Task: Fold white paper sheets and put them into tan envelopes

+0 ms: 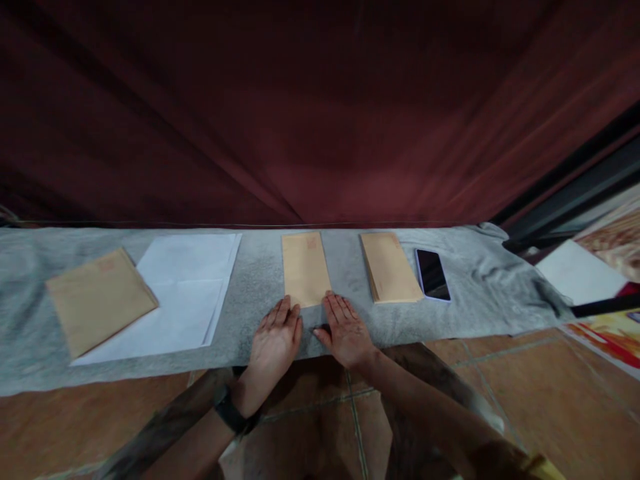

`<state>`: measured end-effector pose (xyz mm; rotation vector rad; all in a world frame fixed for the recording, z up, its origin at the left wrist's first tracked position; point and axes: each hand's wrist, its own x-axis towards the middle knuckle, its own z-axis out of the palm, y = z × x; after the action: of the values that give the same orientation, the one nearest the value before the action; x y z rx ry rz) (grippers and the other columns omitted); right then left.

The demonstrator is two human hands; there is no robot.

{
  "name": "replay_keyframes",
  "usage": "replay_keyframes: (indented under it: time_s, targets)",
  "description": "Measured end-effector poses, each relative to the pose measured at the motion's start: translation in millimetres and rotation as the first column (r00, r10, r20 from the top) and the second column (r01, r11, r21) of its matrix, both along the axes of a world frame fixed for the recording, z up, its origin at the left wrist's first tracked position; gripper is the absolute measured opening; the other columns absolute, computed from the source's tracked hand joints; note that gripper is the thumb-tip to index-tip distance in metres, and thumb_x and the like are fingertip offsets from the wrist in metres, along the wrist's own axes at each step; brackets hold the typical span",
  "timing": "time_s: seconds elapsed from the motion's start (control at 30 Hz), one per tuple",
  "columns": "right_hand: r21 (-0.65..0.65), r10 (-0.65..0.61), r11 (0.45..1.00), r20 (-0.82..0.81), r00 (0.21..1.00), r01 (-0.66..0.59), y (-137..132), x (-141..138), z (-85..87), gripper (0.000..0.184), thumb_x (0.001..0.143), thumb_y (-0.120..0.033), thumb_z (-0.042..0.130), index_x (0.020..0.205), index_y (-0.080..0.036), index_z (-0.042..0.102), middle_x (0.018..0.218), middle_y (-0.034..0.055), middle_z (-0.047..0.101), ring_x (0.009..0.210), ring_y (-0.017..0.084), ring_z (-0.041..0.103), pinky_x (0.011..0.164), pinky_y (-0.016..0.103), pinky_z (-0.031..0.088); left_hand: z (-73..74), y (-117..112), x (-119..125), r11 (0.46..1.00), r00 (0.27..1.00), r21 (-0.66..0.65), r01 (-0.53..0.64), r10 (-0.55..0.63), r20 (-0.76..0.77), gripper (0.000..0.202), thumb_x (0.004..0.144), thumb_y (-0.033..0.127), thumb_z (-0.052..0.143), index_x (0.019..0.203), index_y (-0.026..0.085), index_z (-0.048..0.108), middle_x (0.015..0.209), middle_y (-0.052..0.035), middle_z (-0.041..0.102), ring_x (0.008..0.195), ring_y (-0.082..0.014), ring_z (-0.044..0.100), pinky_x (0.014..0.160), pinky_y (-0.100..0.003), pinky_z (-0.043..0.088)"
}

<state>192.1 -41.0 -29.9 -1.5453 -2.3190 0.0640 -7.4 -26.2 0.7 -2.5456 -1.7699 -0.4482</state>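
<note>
Left hand [276, 339] and right hand [346, 332] lie palm-down, fingers extended, at seven and five o'clock of the tan rectangular paper envelope [305, 267]; uneven pressure could skew it.

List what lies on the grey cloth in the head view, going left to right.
Squarish brown paper packet, white rectangular paper sheets, flat tan rectangular paper envelope, stack of tan rectangular paper envelopes, black-screened rectangular phone with a pale purple edge.
</note>
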Motion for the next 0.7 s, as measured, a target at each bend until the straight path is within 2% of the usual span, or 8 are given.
replay_keyframes:
  time_s: [0.2,0.33,0.43,0.57,0.63,0.7]
  targets:
    - [0.027,-0.024,0.999,0.008,1.000,0.024,-2,-3,-2.0,0.073,0.102,-0.050,0.050,0.157,-0.004,0.034,0.161,0.0223,0.036,0.150,0.033,0.035,0.123,0.052,0.033,3.4,10,-2,0.999,0.983,-0.021,-0.044,0.047,0.176,0.038,0.097,0.029,0.047,0.127,0.017,0.067,0.129,-0.0162,0.067,0.120,-0.0309,0.062,0.104,-0.048,0.051]
    - [-0.006,-0.039,0.999,0.043,0.998,0.039,4,-4,5.9,0.068,0.101,-0.047,0.053,0.149,0.000,0.045,0.156,0.0246,0.044,0.146,0.034,0.041,0.122,0.050,0.034,1.3,20,0,0.985,0.919,-0.133,-0.114,0.155,0.362,0.044,0.091,0.027,0.055,0.132,0.015,0.061,0.118,-0.0147,0.068,0.110,-0.0288,0.066,0.097,-0.046,0.055]
    - [-0.008,-0.042,0.999,0.052,0.998,0.042,11,-3,13.8,0.054,0.102,-0.039,0.053,0.142,-0.003,0.055,0.149,0.0217,0.054,0.138,0.032,0.051,0.120,0.048,0.036,1.9,31,0,0.941,0.827,-0.295,-0.167,0.297,0.478,0.055,0.086,0.029,0.062,0.138,0.014,0.054,0.107,-0.0118,0.070,0.094,-0.0250,0.070,0.083,-0.039,0.057]
    - [0.029,-0.044,0.999,0.026,0.999,0.043,19,-1,20.5,0.039,0.102,-0.026,0.050,0.135,-0.011,0.061,0.138,0.0157,0.064,0.128,0.028,0.057,0.118,0.046,0.039,5.4,46,1,0.865,0.688,-0.465,-0.190,0.455,0.565,0.073,0.078,0.033,0.070,0.143,0.010,0.045,0.080,-0.0030,0.071,0.072,-0.0215,0.068,0.067,-0.033,0.053]
    - [0.039,-0.043,0.998,0.012,0.999,0.042,21,-1,21.8,0.035,0.100,-0.022,0.051,0.131,-0.014,0.064,0.133,0.0142,0.066,0.124,0.027,0.058,0.116,0.046,0.040,6.5,50,3,0.837,0.592,-0.527,-0.147,0.502,0.630,0.077,0.074,0.035,0.073,0.141,0.011,0.045,0.072,0.0008,0.069,0.061,-0.0184,0.064,0.059,-0.029,0.048]
    - [0.044,-0.047,0.998,0.010,0.999,0.046,21,-2,22.6,0.033,0.100,-0.020,0.051,0.130,-0.014,0.064,0.130,0.0144,0.066,0.122,0.027,0.058,0.116,0.047,0.039,7.6,51,7,0.806,0.466,-0.590,-0.049,0.541,0.701,0.070,0.070,0.037,0.075,0.131,0.013,0.052,0.068,0.0028,0.067,0.054,-0.0149,0.060,0.053,-0.026,0.044]
